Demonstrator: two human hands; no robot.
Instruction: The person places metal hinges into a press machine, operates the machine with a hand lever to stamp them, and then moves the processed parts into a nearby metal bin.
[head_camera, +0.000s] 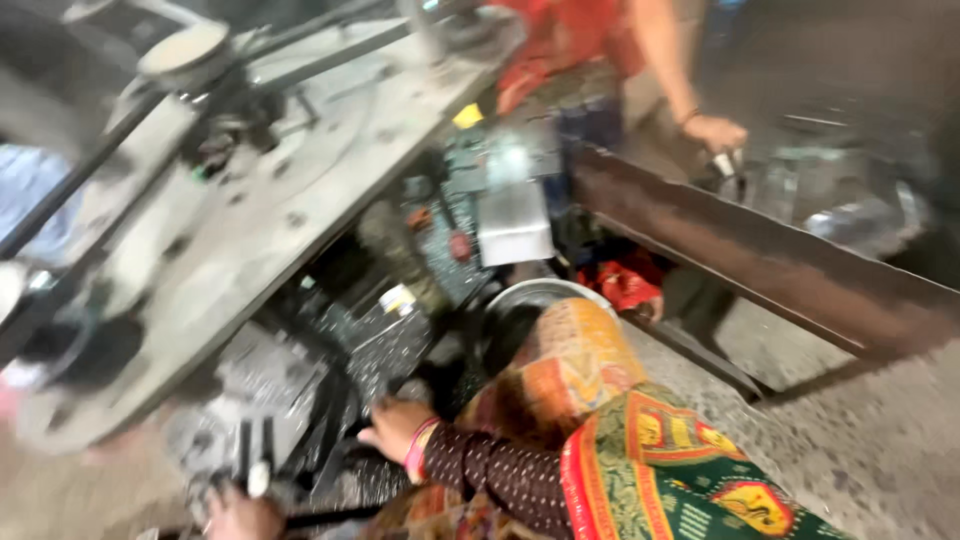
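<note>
The picture is blurry, so small things are hard to make out. The right hand (395, 425) is low in the middle, with a pink bangle (418, 447) at the wrist and a dark dotted sleeve (490, 470) behind it. Its grip looks loosely curled and it rests on a heap of shiny metal bits (375, 345); I cannot tell if it has picked any up. The heap spreads up and away from this grip, toward the far side, and runs under the big grey tabletop (300, 190) of a machine. So the bits lie right under the fingers and just ahead of them. The left hand (240, 515) is at the bottom edge, down and to the left of the right hand. Its grip seems closed near a small white thing (258, 478), but the blur hides whether it holds it. The right hand is the nearer one to the heap. A round metal bowl (545, 295) sits a little up and to the right of the right grip, behind a bright patterned cloth (600, 420). Well away, up and to the right, another person's hand (715, 132) rests by a long rusty beam (760, 255). The beam's long side slants down to the right, well apart from both grips.
</note>
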